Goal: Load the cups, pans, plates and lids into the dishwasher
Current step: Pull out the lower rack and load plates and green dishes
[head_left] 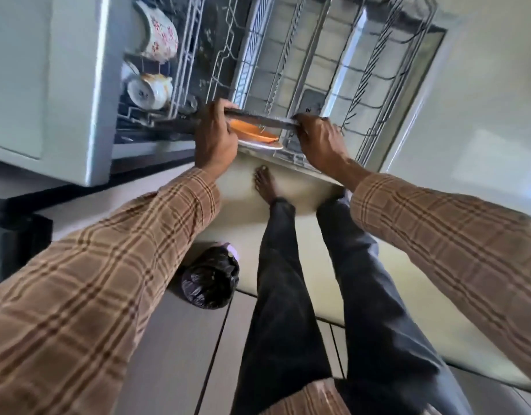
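Dishwasher (78, 85), open: the lower rack (318, 70) drawn out over the dropped door, wire rows mostly bare toward the far and right edges. Left hand (217, 136) and right hand (319, 136) each curl around the rack's near front rail, with an orange plate (252, 133) on a white plate (258, 144) between them at the near edge. Two patterned cups (159, 31) sit in the upper rack, far left; a black bag (208, 278) lies on the floor, near left.

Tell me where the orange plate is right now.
In the head view, the orange plate sits at the near edge of the lower rack, on a white plate, between the left hand and right hand.
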`<state>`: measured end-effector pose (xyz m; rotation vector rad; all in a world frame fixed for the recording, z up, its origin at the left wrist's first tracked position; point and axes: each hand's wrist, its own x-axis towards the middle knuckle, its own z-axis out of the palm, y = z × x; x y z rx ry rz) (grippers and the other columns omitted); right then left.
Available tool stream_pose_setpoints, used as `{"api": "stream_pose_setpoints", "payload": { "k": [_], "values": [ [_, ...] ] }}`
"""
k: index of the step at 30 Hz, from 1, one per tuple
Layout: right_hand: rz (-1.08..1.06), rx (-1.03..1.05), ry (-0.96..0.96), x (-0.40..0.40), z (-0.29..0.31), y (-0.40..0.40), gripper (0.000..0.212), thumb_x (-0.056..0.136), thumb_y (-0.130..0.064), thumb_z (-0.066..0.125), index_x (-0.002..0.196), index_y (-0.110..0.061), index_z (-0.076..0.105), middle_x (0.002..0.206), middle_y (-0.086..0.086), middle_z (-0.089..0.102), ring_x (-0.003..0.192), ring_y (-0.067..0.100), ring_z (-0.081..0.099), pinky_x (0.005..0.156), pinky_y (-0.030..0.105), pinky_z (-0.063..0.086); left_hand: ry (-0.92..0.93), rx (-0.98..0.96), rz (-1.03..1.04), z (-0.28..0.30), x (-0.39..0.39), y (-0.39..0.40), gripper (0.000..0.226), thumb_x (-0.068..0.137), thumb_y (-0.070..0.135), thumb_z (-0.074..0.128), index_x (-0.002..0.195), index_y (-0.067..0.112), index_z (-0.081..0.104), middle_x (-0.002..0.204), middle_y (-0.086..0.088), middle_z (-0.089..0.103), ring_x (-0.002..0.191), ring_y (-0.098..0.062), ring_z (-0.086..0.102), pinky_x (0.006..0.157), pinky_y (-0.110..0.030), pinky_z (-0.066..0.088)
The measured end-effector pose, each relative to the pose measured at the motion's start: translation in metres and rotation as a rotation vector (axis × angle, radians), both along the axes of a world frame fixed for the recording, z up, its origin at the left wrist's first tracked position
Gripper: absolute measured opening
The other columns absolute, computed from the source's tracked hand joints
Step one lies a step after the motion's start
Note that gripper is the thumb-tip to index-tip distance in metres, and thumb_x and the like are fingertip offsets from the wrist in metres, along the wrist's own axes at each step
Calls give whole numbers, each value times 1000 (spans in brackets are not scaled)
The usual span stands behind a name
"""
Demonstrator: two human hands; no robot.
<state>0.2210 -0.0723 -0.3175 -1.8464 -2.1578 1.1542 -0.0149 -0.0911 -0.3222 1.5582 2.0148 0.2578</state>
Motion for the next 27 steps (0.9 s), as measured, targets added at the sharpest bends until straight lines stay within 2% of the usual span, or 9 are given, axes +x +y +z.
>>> {"api": "stream_pose_setpoints", "payload": {
  "k": [3, 6, 11, 14, 18, 20, 24, 26, 27],
  "values": [
    [-13, 11, 24, -4, -31, 10, 24, 103, -19, 48, 112, -12, 69, 94, 13, 74, 88, 35, 69, 63, 32, 38, -44, -24, 26, -27, 2, 5, 57, 78, 2, 41, 134, 5, 52, 130, -16, 59, 117, -33, 59, 100, -47, 48],
    [-4, -27, 28, -9, -51, 19, 23, 101, -19, 45, 108, -14, 67, 86, 13, 71, 83, 37, 67, 63, 37, 44, -93, -45, 83, -42, -3, 16, 66, 78, -6, 41, 143, 3, 45, 139, -18, 55, 125, -28, 54, 104, -29, 42],
    [-8, -27, 27, -17, -69, 30, 23, 101, -16, 43, 102, -16, 65, 78, 12, 64, 75, 30, 63, 62, 32, 36, -120, -102, 122, -54, -10, 29, 73, 80, -9, 39, 151, 8, 39, 151, -16, 47, 136, -29, 47, 112, -33, 40],
    [9, -9, 10, -24, -74, 34, 21, 98, -19, 41, 99, -14, 62, 75, 10, 64, 73, 35, 65, 61, 39, 50, -156, -119, 170, -58, -16, 29, 78, 80, -11, 42, 155, 9, 34, 154, -16, 43, 139, -27, 44, 111, -29, 42],
    [37, 8, 10, -31, -76, 36, 22, 96, -24, 41, 96, -13, 60, 76, 15, 64, 72, 41, 61, 62, 46, 51, -205, -111, 174, -66, -25, 24, 80, 79, -15, 42, 156, 3, 30, 157, -18, 37, 144, -26, 37, 105, 1, 23],
    [37, 21, 23, -34, -77, 35, 24, 98, -26, 43, 93, -12, 61, 73, 15, 61, 69, 40, 58, 61, 43, 49, -213, -107, 170, -69, -28, 21, 79, 80, -15, 42, 157, 1, 28, 160, -20, 34, 146, -28, 35, 102, 6, 19],
    [20, 25, 55, -41, -84, 30, 24, 99, -28, 47, 95, -15, 67, 77, 14, 65, 69, 37, 60, 61, 39, 48, -227, -135, 203, -67, -30, 21, 78, 83, -12, 42, 158, 1, 26, 163, -20, 32, 150, -29, 32, 118, -9, 22],
    [20, 17, 60, -46, -86, 27, 24, 98, -26, 50, 105, -18, 71, 89, 14, 73, 80, 39, 67, 66, 38, 51, -218, -148, 233, -64, -31, 23, 76, 83, -4, 40, 158, 0, 28, 162, -21, 32, 149, -30, 33, 118, -11, 22],
    [19, 14, 57, -50, -87, 26, 27, 97, -26, 51, 112, -20, 72, 95, 14, 75, 87, 40, 68, 69, 39, 52, -202, -155, 248, -63, -31, 24, 77, 81, 2, 39, 157, 0, 30, 161, -21, 34, 147, -32, 35, 121, -20, 26]
  ]
}}
